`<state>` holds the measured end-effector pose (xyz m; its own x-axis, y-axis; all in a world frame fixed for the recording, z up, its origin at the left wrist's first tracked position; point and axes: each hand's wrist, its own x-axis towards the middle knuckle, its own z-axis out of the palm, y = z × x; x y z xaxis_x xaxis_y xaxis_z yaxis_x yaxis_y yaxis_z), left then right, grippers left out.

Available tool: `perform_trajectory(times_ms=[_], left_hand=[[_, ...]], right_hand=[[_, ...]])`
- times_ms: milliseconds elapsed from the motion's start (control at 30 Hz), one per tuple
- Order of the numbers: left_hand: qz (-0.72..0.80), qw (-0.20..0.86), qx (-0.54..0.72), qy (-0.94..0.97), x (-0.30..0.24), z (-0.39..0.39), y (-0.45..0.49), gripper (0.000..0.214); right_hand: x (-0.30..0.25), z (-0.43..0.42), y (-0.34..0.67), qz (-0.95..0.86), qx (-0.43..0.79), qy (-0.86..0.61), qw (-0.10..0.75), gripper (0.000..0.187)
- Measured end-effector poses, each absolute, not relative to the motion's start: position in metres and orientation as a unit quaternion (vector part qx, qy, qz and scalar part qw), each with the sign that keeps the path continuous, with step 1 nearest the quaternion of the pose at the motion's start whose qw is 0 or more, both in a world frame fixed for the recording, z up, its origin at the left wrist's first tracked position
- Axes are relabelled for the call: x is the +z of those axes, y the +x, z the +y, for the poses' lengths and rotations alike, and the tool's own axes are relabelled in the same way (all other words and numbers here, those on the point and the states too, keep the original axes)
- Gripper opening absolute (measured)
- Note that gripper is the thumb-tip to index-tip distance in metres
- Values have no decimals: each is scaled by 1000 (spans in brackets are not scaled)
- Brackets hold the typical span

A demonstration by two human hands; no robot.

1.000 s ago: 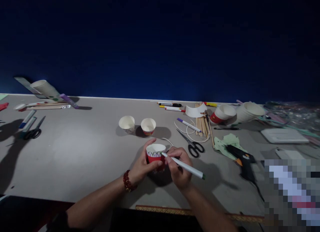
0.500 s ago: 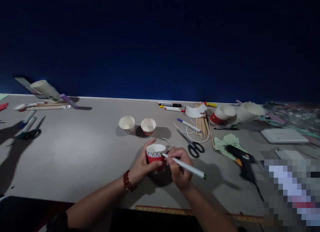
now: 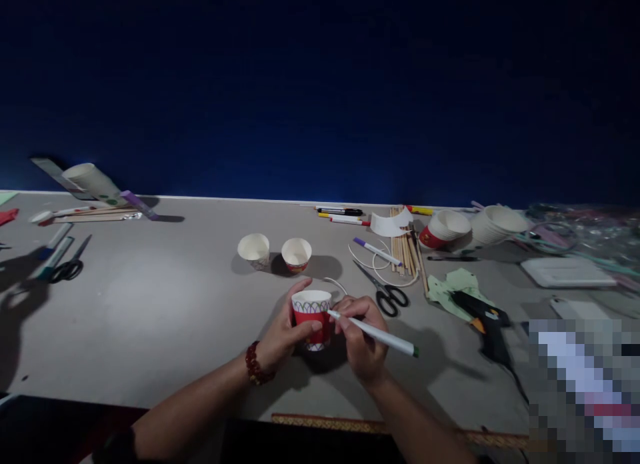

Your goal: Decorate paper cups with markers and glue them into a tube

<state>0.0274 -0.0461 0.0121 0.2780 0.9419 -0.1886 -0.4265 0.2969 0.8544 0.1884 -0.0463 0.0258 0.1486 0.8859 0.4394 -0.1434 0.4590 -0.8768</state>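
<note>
Closed around a red and white paper cup [image 3: 311, 309], my left hand [image 3: 283, 331] has its thumb across the front. A band of green and purple looped lines runs below the cup's rim, with more lines near its base. My right hand [image 3: 364, 341] pinches a white felt-tip marker [image 3: 383, 335] with a green end; its tip is at the cup's patterned band on the right side. Just beyond stand two small paper cups, a pale one [image 3: 254, 249] and one with red on it [image 3: 297, 255].
To the right lie black-handled scissors [image 3: 387, 294], a purple marker [image 3: 377, 251], wooden sticks [image 3: 407, 254], white cord and a glue gun [image 3: 483, 321] on green paper. Stacked cups [image 3: 497, 225] stand behind. At left are more scissors [image 3: 67, 269], markers and a leaning cup stack [image 3: 95, 183].
The cup has tipped more upright, so its front and patterned base now show. The marker has shifted slightly right and its tip sits a little lower on the cup.
</note>
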Motion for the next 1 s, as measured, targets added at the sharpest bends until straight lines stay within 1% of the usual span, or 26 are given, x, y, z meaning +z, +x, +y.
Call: perform_trajectory(times_ms=[167, 333, 567, 767, 1000], left_hand=[[348, 749, 475, 305, 16, -47, 28, 99], [330, 751, 477, 315, 13, -48, 28, 104], [342, 735, 480, 336, 13, -45, 28, 101], [349, 730, 478, 344, 11, -45, 27, 101], [355, 718, 479, 359, 8, -46, 27, 100]], right_hand=[[29, -46, 186, -502, 434, -308, 681, 11], [29, -49, 186, -523, 449, -302, 658, 12], [30, -48, 186, -520, 414, -327, 672, 11], [26, -49, 189, -550, 374, -354, 657, 11], [22, -49, 190, -568, 357, -369, 644, 14]])
